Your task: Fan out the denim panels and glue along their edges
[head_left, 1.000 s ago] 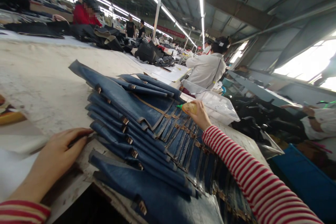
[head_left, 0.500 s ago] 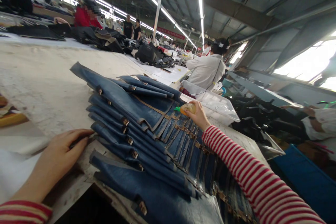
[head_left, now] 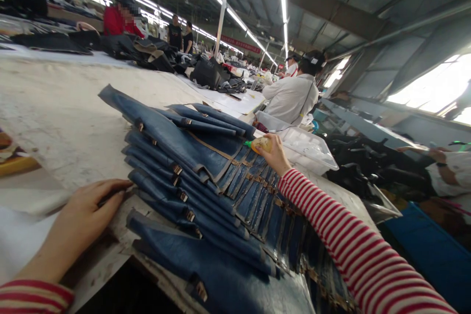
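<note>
My right hand (head_left: 275, 156) is wrapped round a small squeeze bottle (head_left: 262, 144) with a yellowish body and a green tip. That tip points left, at the edge strips of overlapping blue leather pieces (head_left: 206, 225). The pieces lie fanned in a long row, each with a small metal fitting near its left end and a greyish-brown raw edge. Shiny wet-looking streaks show on the strips below the bottle. My left hand (head_left: 86, 218) rests on the worktable, thumb and fingers apart, fingertips beside the left ends of the pieces and holding nothing.
The pale worktable (head_left: 55, 103) stretches away to the left. Behind the leather stands a clear plastic bin (head_left: 312, 149), near a person in a white shirt (head_left: 292, 98). Dark bag parts (head_left: 209, 74) are heaped farther back. A blue crate (head_left: 423, 250) is at lower right.
My right hand has shifted slightly up and to the left with the bottle, its tip now closer to the far end of the strips. The left hand stays in place.
</note>
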Demonstrator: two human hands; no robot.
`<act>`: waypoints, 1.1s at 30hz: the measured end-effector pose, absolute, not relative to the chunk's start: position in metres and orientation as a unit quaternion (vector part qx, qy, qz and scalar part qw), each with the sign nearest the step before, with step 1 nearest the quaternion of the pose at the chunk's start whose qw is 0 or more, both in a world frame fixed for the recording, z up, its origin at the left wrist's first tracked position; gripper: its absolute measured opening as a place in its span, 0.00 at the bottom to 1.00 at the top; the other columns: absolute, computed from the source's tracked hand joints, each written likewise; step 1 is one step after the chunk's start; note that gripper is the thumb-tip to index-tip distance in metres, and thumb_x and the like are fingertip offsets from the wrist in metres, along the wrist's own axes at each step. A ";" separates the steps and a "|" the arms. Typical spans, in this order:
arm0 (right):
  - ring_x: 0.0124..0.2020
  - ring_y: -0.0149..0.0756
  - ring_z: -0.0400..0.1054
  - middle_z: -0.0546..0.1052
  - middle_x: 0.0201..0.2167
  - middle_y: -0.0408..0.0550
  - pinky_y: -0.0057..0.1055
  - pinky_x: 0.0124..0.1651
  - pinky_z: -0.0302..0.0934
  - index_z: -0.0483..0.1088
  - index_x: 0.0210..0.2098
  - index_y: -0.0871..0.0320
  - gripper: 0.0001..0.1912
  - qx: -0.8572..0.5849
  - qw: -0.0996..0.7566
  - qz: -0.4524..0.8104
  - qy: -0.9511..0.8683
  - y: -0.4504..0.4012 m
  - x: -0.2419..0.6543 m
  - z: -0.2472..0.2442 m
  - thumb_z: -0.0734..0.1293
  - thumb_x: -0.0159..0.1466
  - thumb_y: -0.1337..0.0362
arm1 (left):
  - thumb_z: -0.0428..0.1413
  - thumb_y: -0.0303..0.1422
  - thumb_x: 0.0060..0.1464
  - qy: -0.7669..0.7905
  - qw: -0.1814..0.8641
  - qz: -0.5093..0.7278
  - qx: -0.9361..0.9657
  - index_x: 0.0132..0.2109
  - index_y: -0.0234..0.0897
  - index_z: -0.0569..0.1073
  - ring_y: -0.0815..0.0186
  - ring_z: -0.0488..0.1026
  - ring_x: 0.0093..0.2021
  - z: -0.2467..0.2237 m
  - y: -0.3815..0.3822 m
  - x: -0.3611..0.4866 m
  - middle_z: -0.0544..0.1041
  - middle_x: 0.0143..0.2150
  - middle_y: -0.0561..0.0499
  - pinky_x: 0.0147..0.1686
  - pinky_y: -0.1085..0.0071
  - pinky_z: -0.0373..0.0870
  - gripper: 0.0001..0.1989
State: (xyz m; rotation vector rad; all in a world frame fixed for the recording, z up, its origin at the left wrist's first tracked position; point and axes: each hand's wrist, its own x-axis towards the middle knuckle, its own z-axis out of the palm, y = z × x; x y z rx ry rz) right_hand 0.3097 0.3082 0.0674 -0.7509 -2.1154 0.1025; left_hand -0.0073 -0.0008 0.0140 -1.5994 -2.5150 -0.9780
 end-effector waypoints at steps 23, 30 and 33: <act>0.33 0.36 0.64 0.70 0.31 0.44 0.36 0.38 0.60 0.65 0.37 0.58 0.23 -0.448 0.411 0.262 -0.749 0.315 0.307 0.055 0.64 0.50 0.47 | 0.41 0.45 0.48 -0.804 0.001 -0.314 -0.505 0.41 0.34 0.72 0.56 0.69 0.46 0.016 0.000 -0.007 0.74 0.43 0.44 0.52 0.59 0.61 0.25; 0.34 0.36 0.65 0.71 0.33 0.45 0.35 0.40 0.60 0.65 0.38 0.58 0.24 -0.436 0.396 0.285 -0.756 0.311 0.309 0.054 0.65 0.49 0.47 | 0.41 0.44 0.48 -0.806 0.003 -0.300 -0.511 0.42 0.34 0.72 0.56 0.68 0.46 0.014 0.000 -0.009 0.74 0.43 0.44 0.52 0.60 0.60 0.24; 0.35 0.36 0.65 0.71 0.34 0.45 0.36 0.41 0.59 0.65 0.39 0.58 0.24 -0.441 0.401 0.275 -0.755 0.307 0.310 0.054 0.65 0.49 0.47 | 0.41 0.45 0.48 -0.807 -0.003 -0.302 -0.507 0.42 0.34 0.72 0.56 0.69 0.46 0.014 -0.001 -0.010 0.74 0.43 0.44 0.52 0.60 0.60 0.24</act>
